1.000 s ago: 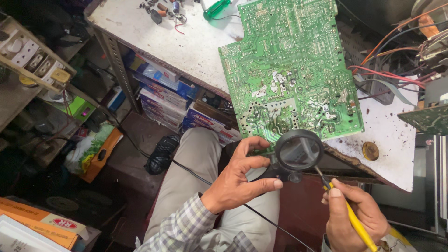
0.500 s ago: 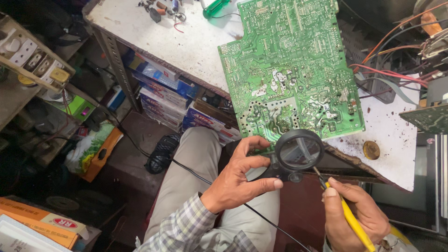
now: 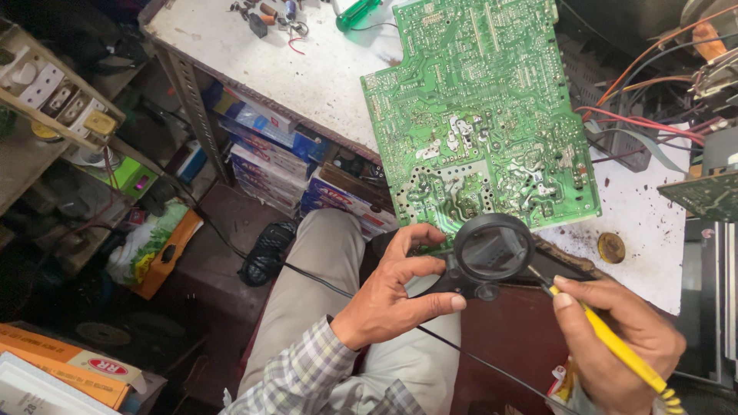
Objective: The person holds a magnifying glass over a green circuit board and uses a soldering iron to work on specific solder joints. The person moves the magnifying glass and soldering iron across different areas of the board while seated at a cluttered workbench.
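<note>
A large green circuit board (image 3: 484, 115) lies solder side up on the white workbench (image 3: 307, 69), its near edge over the table's front. My left hand (image 3: 396, 288) grips the black handle of a round magnifying glass (image 3: 492, 250), held just below the board's near edge. My right hand (image 3: 611, 342) holds a yellow-handled soldering iron (image 3: 607, 342) like a pen, its thin tip pointing up-left beside the lens rim. A black cord runs from the magnifier across my lap.
A small round brass-coloured tin (image 3: 611, 247) sits on the bench right of the board. Red, orange and black wires (image 3: 646, 115) and a second green board (image 3: 707, 196) lie at right. Boxes fill the shelf (image 3: 269, 154) under the bench. A green-handled screwdriver (image 3: 357, 14) lies at the bench's far edge.
</note>
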